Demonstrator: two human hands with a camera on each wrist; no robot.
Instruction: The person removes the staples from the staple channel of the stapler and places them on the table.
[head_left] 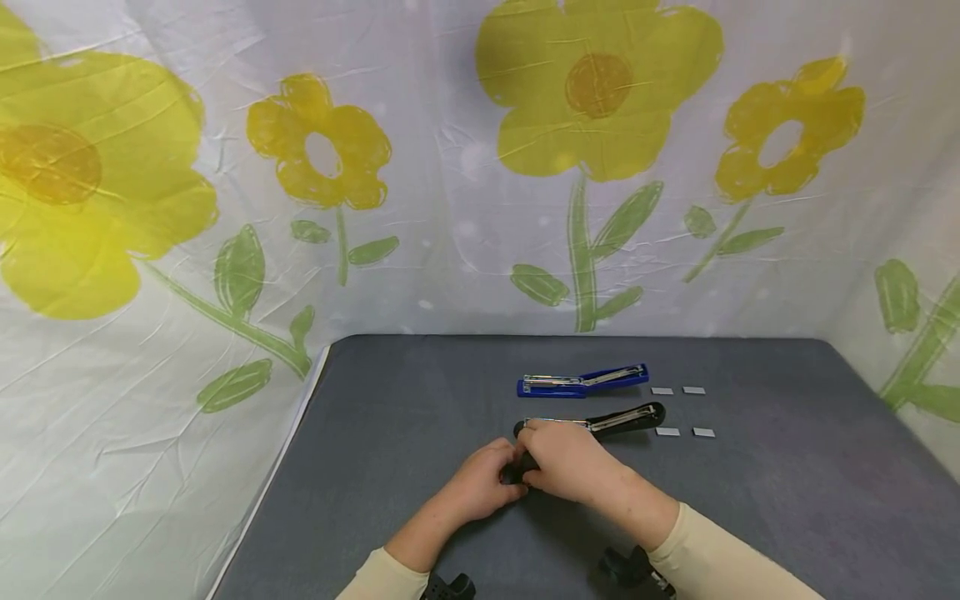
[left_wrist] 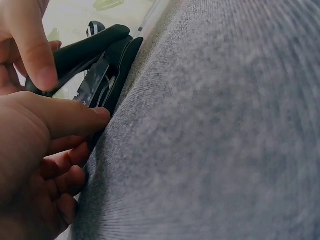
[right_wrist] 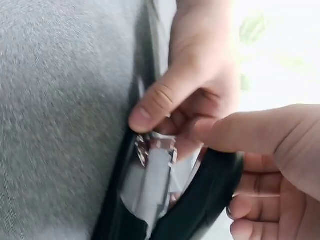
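Both hands work on a black stapler [head_left: 514, 472] at the front of the table, mostly hidden by them in the head view. Its upper arm is lifted from its base, with the metal magazine showing between, in the right wrist view. My left hand [head_left: 482, 482] pinches the front end of the base, thumb [left_wrist: 75, 117] on the near side and fingers under it. My right hand [head_left: 568, 460] grips the raised upper arm from above. Just behind it lies a second black stapler [head_left: 628, 419], opened out flat. A blue stapler [head_left: 615, 378] lies opened farther back.
To the right of the opened staplers lie several small staple strips [head_left: 667, 432] in two rows on the grey table [head_left: 780, 500]. A white cloth [head_left: 442, 250] with yellow flowers hangs behind the table and along its sides.
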